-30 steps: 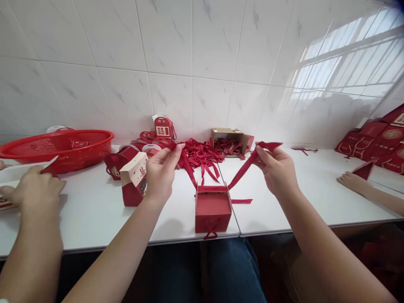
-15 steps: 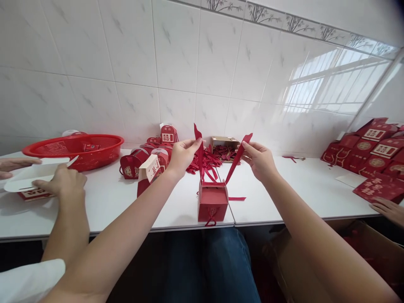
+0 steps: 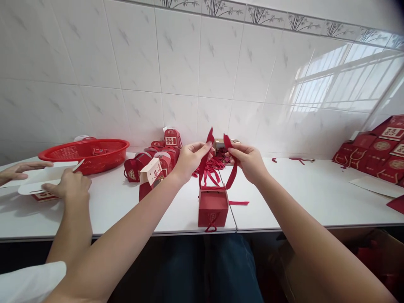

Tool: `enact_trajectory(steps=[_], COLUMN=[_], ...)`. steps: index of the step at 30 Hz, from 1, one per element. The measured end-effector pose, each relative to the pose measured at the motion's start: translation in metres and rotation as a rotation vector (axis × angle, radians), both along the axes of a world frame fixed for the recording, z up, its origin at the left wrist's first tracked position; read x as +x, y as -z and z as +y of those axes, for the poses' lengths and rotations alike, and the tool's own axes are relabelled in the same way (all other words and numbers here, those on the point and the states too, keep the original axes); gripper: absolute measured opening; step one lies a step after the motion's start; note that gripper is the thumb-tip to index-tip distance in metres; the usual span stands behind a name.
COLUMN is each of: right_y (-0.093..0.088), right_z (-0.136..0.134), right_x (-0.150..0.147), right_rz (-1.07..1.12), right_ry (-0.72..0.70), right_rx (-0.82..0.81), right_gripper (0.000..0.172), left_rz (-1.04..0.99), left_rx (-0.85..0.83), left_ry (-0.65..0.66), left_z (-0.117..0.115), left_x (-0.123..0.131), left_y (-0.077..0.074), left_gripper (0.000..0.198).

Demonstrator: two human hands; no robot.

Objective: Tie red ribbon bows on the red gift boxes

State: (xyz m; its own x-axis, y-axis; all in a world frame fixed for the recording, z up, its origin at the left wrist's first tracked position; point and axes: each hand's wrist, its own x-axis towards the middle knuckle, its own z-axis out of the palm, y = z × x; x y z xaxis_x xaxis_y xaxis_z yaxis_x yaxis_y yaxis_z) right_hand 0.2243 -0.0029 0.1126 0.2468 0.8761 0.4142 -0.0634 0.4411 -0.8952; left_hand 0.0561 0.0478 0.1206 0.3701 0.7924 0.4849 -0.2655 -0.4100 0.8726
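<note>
A small red gift box stands near the table's front edge, with a thin cord loop on its near side. Two ends of a red ribbon rise from its top. My left hand pinches one end above the box's left side. My right hand pinches the other end, a short gap away. Both ribbon tips stick up past my fingers, and the lengths below hang slightly bowed. Another strip of red ribbon lies flat on the table, running out from the box's right side.
Behind my hands lies a heap of red ribbons beside a cardboard box. Several finished red boxes sit left of it, near a red plastic basket. At far left a co-worker's hands hold a white-lined carton. Red boxes are piled at right.
My hands have come closer together, bringing the ribbon ends nearer each other, and the ribbon has slackened. The view has shifted slightly. The co-worker's hand at right has left view.
</note>
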Motion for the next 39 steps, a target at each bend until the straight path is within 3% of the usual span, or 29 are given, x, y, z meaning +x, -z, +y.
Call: enact_trajectory(steps=[5, 8, 14, 19, 23, 25, 26, 29, 31, 35, 39], right_y=[0.006, 0.012, 0.023, 0.026, 0.028, 0.03, 0.031, 0.037, 0.043, 0.073, 0.126], right_z=[0.001, 0.004, 0.015, 0.021, 0.024, 0.023, 0.022, 0.013, 0.001, -0.031, -0.056], right_x=[-0.009, -0.009, 0.001, 0.015, 0.019, 0.017, 0.016, 0.013, 0.017, 0.043, 0.077], right_rz=[-0.06, -0.009, -0.183, -0.746, -1.103, -1.135, -1.109, -0.915, -0.774, -0.655, -0.642], right_ry=[-0.309, -0.372, -0.279, -0.004, 0.209, 0.265, 0.289, 0.384, 0.487, 0.663, 0.612], right_rx=[0.012, 0.006, 0.077, 0.407, 0.57, 0.564, 0.56, 0.521, 0.431, 0.1, -0.29], right_gripper=[0.014, 0.021, 0.027, 0.019, 0.027, 0.027, 0.027, 0.025, 0.023, 0.025, 0.03], left_rz=[0.208, 0.291, 0.424, 0.286, 0.288, 0.343, 0.37, 0.475, 0.565, 0.781, 0.936], left_rx=[0.053, 0.065, 0.023, -0.126, -0.098, -0.008, 0.069, 0.38, 0.494, 0.299, -0.009], left_ry=[0.007, -0.004, 0.117, 0.288, 0.346, 0.26, 0.156, -0.287, -0.52, -0.714, -0.708], left_z=[-0.003, -0.002, 0.014, 0.026, 0.025, 0.019, 0.014, 0.0, -0.008, -0.016, -0.019], left_x=[0.002, 0.001, -0.005, -0.013, -0.015, -0.016, -0.016, -0.022, -0.034, -0.072, -0.103], left_y=[0.002, 0.003, 0.007, 0.013, 0.016, 0.017, 0.018, 0.023, 0.033, 0.074, 0.13], left_gripper=[0.032, 0.028, 0.027, 0.034, 0.035, 0.035, 0.033, 0.024, 0.025, 0.034, 0.036])
